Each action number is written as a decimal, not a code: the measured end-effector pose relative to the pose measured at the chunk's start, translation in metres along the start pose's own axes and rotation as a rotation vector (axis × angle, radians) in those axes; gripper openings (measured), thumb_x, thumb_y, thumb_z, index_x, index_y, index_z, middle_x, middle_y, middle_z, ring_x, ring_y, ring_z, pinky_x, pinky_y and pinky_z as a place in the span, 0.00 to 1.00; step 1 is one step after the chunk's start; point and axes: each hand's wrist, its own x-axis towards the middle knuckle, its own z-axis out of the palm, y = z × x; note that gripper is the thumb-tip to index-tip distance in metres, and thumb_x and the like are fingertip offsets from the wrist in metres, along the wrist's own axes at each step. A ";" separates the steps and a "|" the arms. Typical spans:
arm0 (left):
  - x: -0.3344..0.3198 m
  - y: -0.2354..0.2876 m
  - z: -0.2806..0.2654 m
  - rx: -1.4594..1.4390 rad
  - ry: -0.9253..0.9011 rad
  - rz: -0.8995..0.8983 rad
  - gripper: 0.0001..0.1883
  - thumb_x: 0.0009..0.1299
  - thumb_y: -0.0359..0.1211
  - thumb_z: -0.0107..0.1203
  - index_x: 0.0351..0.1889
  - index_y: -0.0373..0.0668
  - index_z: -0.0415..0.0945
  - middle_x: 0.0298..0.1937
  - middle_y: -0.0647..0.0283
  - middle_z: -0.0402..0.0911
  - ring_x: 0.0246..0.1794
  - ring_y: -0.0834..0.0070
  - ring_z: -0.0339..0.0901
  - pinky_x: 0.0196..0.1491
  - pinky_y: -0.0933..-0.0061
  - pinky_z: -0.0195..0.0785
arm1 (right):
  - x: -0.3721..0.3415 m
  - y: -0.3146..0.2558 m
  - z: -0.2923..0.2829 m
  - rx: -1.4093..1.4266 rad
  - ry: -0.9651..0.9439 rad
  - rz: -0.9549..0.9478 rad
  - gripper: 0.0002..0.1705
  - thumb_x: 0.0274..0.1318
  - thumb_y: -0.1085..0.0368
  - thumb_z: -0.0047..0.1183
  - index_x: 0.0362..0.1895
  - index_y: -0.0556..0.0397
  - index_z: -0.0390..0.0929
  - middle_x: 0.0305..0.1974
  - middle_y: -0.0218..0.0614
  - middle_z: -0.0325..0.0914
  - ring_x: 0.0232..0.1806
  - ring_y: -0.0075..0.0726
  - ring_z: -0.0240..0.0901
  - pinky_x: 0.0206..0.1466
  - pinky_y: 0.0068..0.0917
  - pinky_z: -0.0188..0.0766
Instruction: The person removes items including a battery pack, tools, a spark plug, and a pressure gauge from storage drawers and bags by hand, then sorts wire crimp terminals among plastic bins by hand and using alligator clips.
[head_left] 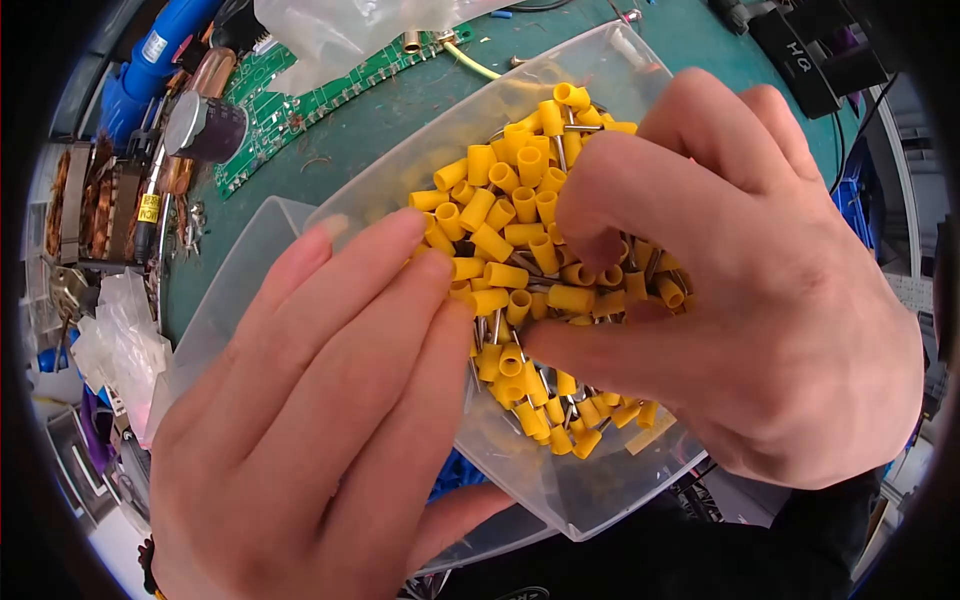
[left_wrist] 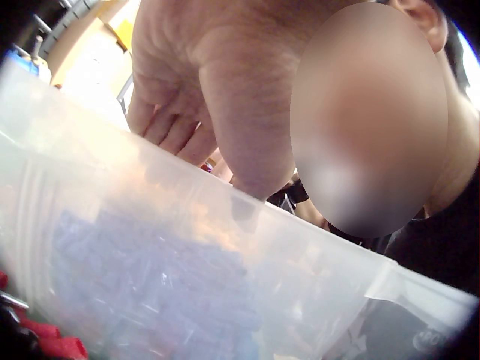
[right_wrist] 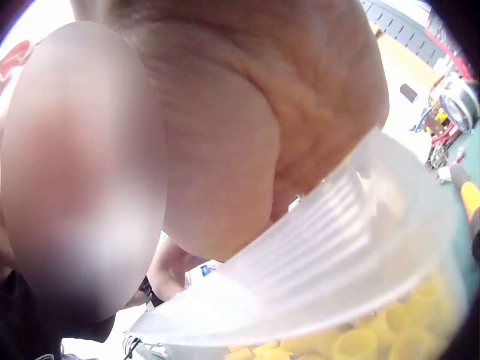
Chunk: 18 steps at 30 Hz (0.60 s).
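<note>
Ferrules (head_left: 506, 275) with yellow collars and bare metal tubes lie heaped inside a clear plastic bin (head_left: 395, 165). The right hand (head_left: 740, 260) reaches over the bin's right side, its fingers bent down into the heap, thumb and forefinger apart among the pieces; whether its grip pinches a ferrule cannot be told, since the hand covers part of its own fingers. The left hand (head_left: 330, 400) lies across the bin's left edge, fingers nearly straight with their tips at the heap, so its grip looks relaxed rather than closed round anything.

The handling seems to be under way: both hands are at the heap, no ferrule is plainly lifted clear of it, and a large, unordered quantity remains in the bin. How much is already done, the views do not settle.

Left of the bin and partly behind it sits a second clear bin (head_left: 235, 275), with blue pieces (head_left: 455, 475) near the left thumb. Beyond the bin, the bench (head_left: 340, 165) bears a green circuit board (head_left: 262, 112) and a plastic bag (head_left: 350, 40).
</note>
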 end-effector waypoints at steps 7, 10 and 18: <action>0.000 -0.001 -0.001 0.001 -0.017 0.001 0.35 0.59 0.52 0.63 0.50 0.27 0.75 0.52 0.44 0.78 0.57 0.43 0.74 0.60 0.43 0.65 | 0.316 -0.077 0.067 -0.034 -0.023 0.019 0.17 0.20 0.65 0.59 0.25 0.54 0.81 0.36 0.35 0.75 0.35 0.40 0.72 0.32 0.32 0.69; -0.001 -0.001 -0.002 0.009 -0.024 -0.004 0.34 0.60 0.51 0.64 0.51 0.27 0.75 0.52 0.44 0.78 0.57 0.42 0.74 0.60 0.42 0.65 | 0.520 -0.129 0.106 -0.047 -0.027 0.020 0.17 0.20 0.65 0.58 0.25 0.54 0.81 0.37 0.35 0.75 0.35 0.41 0.72 0.32 0.32 0.69; -0.001 0.002 0.010 -0.021 0.144 0.007 0.33 0.57 0.46 0.65 0.52 0.27 0.75 0.53 0.43 0.78 0.58 0.41 0.73 0.60 0.41 0.64 | 0.471 -0.117 0.096 -0.091 -0.048 0.040 0.17 0.20 0.66 0.58 0.26 0.55 0.81 0.37 0.35 0.74 0.36 0.41 0.72 0.32 0.32 0.70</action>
